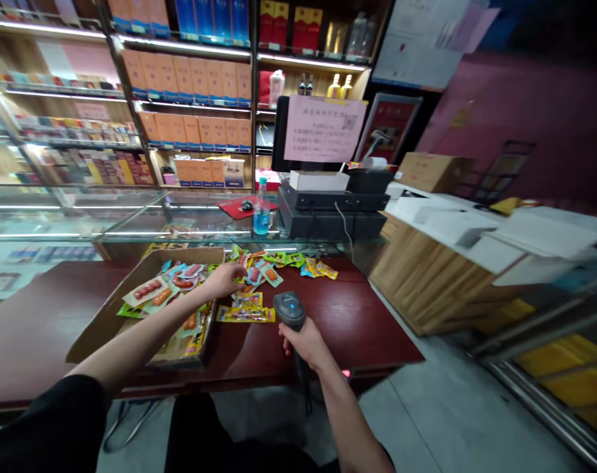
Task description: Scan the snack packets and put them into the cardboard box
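My right hand (306, 341) is wrapped around the handle of a dark grey barcode scanner (289, 310), held above the front of the table with its head facing away from me. A small blue light glows on top of it. My left hand (225, 280) reaches across the right wall of an open cardboard box (123, 289), its fingers bent and apart over a pile of snack packets. Sausage packets (270, 274) lie by its fingertips; whether it touches one is unclear. More sausage packets (161, 297) fill the box. Yellow snack packets (246, 315) lie between box and scanner.
The dark red table (358, 322) backs onto a glass counter (190, 213). On the counter are a blue drink bottle (262, 213), a mouse (248, 205) and a monitor (280, 138) above a cash drawer (331, 222). Colourful snack packets (319, 268) lie along the table's back edge.
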